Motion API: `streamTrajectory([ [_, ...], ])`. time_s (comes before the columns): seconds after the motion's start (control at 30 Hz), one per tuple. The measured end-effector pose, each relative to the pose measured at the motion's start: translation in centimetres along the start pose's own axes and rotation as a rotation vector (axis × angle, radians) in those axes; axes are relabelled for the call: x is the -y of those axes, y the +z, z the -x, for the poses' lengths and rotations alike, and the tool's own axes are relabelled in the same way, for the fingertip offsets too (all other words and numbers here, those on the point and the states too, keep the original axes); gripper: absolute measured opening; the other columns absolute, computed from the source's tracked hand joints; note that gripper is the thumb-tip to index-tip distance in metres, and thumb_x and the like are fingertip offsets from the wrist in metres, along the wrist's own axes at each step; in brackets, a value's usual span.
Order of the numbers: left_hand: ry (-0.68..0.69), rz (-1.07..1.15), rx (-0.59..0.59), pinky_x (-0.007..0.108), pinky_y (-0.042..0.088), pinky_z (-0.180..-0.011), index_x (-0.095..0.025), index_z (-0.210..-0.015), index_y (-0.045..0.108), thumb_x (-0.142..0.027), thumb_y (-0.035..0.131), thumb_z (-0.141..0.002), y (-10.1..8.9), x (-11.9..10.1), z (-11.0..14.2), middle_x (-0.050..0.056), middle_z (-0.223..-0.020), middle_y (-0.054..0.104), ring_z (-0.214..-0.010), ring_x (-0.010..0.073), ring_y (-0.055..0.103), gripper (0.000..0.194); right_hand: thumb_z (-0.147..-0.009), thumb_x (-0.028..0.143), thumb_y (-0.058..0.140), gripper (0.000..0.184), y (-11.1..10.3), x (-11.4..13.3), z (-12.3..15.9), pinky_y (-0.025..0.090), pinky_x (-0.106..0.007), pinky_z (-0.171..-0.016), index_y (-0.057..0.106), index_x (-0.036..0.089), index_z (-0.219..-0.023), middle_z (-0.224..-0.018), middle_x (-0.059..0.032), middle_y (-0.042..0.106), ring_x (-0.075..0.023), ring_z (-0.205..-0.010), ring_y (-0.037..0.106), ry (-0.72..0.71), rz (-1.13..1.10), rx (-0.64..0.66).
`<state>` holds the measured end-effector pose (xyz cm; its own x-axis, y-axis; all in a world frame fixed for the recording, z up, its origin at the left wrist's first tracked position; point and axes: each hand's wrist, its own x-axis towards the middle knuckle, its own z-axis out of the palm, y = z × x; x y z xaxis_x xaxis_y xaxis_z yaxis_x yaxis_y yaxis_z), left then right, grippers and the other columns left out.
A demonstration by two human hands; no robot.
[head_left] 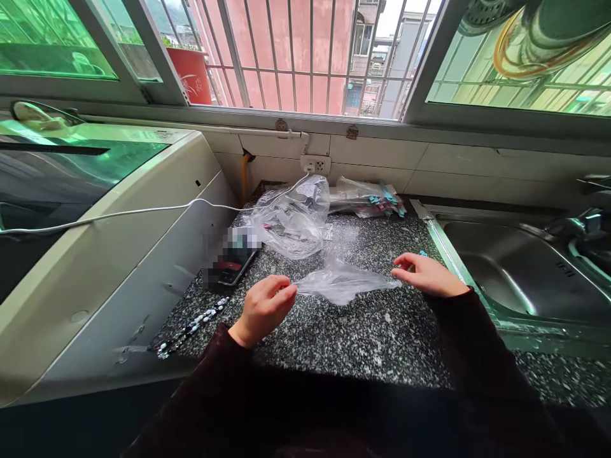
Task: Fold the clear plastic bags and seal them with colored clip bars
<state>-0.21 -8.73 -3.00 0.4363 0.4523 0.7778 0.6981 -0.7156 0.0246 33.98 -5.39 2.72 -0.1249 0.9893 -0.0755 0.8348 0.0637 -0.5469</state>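
A crumpled piece of clear plastic film, perhaps a bag (337,285), stretches sideways between my hands, low over the speckled counter (348,340). Its left end is pinched between the thumb and fingers of my left hand (265,308). My right hand (427,275) is at the other end, thumb and forefinger a little apart. The film's narrow right tip shows just below that thumb; whether it touches is hard to see. Behind the film lies a larger heap of clear plastic bags (296,222).
Flat packets with blue parts (377,198) lie by the wall. A phone (233,264) and a beaded strand (191,327) are at left, beside a white machine (157,210). A white cable (229,206) runs to the socket (316,165). A steel sink (506,267) borders the right.
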Motion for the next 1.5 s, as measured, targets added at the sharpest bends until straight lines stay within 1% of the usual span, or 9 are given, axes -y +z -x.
streamTrajectory([
  [0.23, 0.075, 0.000, 0.046, 0.025, 0.046, -0.062, -0.018, -0.082, 0.057, -0.009, 0.055, -0.077, -0.4, -1.3, 0.8, 0.005, -0.079, 0.060, -0.069, 0.0129, 0.054, 0.010, -0.066, 0.031, 0.068, 0.033, 5.5, 6.1, -2.4, 0.043, -0.029, -0.070, 0.065, 0.017, -0.096, -0.087, -0.0082, 0.063, -0.0192, -0.079, 0.056, -0.384, 0.205, -0.028],
  [0.37, 0.087, -0.015, 0.054, 0.025, 0.047, -0.062, -0.018, -0.082, 0.056, -0.009, 0.054, -0.078, -1.4, -1.5, 1.1, 0.005, -0.077, 0.060, -0.068, 0.0129, 0.054, 0.009, -0.067, 0.018, 0.063, 0.004, 7.4, 7.1, -4.4, 0.038, -0.025, -0.063, 0.065, 0.017, -0.064, -0.068, -0.0042, 0.062, -0.0161, -0.068, 0.054, -0.350, 0.265, 0.044],
  [0.53, 0.062, -0.056, 0.090, 0.025, 0.047, -0.063, -0.018, -0.083, 0.057, -0.010, 0.052, -0.079, -3.0, -0.6, 2.5, 0.004, -0.077, 0.060, -0.069, 0.0126, 0.055, 0.010, -0.078, 0.024, 0.048, 0.021, 5.7, 5.9, -4.5, 0.034, -0.023, -0.053, 0.057, 0.016, -0.061, -0.057, -0.0013, 0.057, -0.0114, -0.054, 0.048, -0.276, 0.180, -0.059],
  [0.77, -0.021, -0.028, 0.185, 0.024, 0.047, -0.062, -0.019, -0.076, 0.059, -0.012, 0.049, -0.080, -3.6, 0.5, 4.6, 0.005, -0.078, 0.061, -0.068, 0.0132, 0.056, 0.013, -0.070, 0.041, 0.053, 0.027, 3.7, 4.1, -2.5, 0.034, -0.023, -0.050, 0.051, 0.017, -0.056, -0.054, 0.0011, 0.050, -0.0104, -0.051, 0.042, -0.175, -0.340, -0.210],
  [0.93, -0.197, 0.161, 0.290, 0.026, 0.049, -0.069, -0.019, -0.075, 0.059, -0.016, 0.053, -0.079, -4.8, 1.1, 5.1, 0.006, -0.088, 0.061, -0.079, 0.0155, 0.059, 0.007, -0.066, 0.043, 0.055, 0.028, 3.6, 2.5, -1.8, 0.034, -0.024, -0.049, 0.055, 0.016, -0.059, -0.053, 0.0019, 0.049, -0.0097, -0.050, 0.041, -0.116, -0.430, -0.245],
  [1.03, -0.385, 0.285, 0.231, 0.030, 0.049, -0.075, -0.018, -0.077, 0.057, -0.024, 0.056, -0.078, -5.4, 1.2, 3.8, 0.008, -0.091, 0.061, -0.085, 0.0179, 0.059, 0.006, -0.065, 0.043, 0.055, 0.028, 3.8, 1.4, -1.7, 0.034, -0.024, -0.049, 0.055, 0.016, -0.057, -0.053, 0.0013, 0.050, -0.0102, -0.050, 0.042, -0.086, -0.380, -0.184],
  [1.13, -0.596, 0.366, 0.212, 0.029, 0.049, -0.066, -0.016, -0.087, 0.058, -0.033, 0.054, -0.080, -4.6, 0.9, 1.3, 0.008, -0.089, 0.062, -0.075, 0.0174, 0.058, 0.019, -0.065, 0.041, 0.056, 0.026, 3.6, 0.4, -1.5, 0.036, -0.024, -0.049, 0.058, 0.015, -0.062, -0.056, 0.0003, 0.054, -0.0108, -0.051, 0.045, -0.057, -0.285, -0.084],
  [1.3, -0.834, 0.500, 0.451, 0.034, 0.046, -0.072, -0.013, -0.100, 0.060, -0.044, 0.062, -0.068, -0.3, 0.9, -2.7, 0.011, -0.092, 0.065, -0.082, 0.0236, 0.060, 0.045, -0.059, 0.040, 0.067, 0.045, 2.2, -0.1, -1.9, 0.042, -0.025, -0.053, 0.063, 0.014, -0.096, -0.076, -0.0035, 0.064, -0.0110, -0.055, 0.052, -0.046, -0.177, 0.014],
  [1.5, -0.972, 0.878, 0.594, 0.023, 0.033, -0.051, -0.015, -0.060, 0.057, -0.039, 0.068, -0.058, 2.2, 1.5, -4.1, -0.002, -0.054, 0.054, -0.052, 0.0126, 0.048, 0.027, -0.059, 0.041, 0.063, 0.029, 3.8, -0.2, -3.9, 0.039, -0.024, -0.050, 0.063, 0.012, -0.063, -0.055, -0.0003, 0.058, -0.0103, -0.051, 0.048, -0.015, -0.293, 0.058],
])
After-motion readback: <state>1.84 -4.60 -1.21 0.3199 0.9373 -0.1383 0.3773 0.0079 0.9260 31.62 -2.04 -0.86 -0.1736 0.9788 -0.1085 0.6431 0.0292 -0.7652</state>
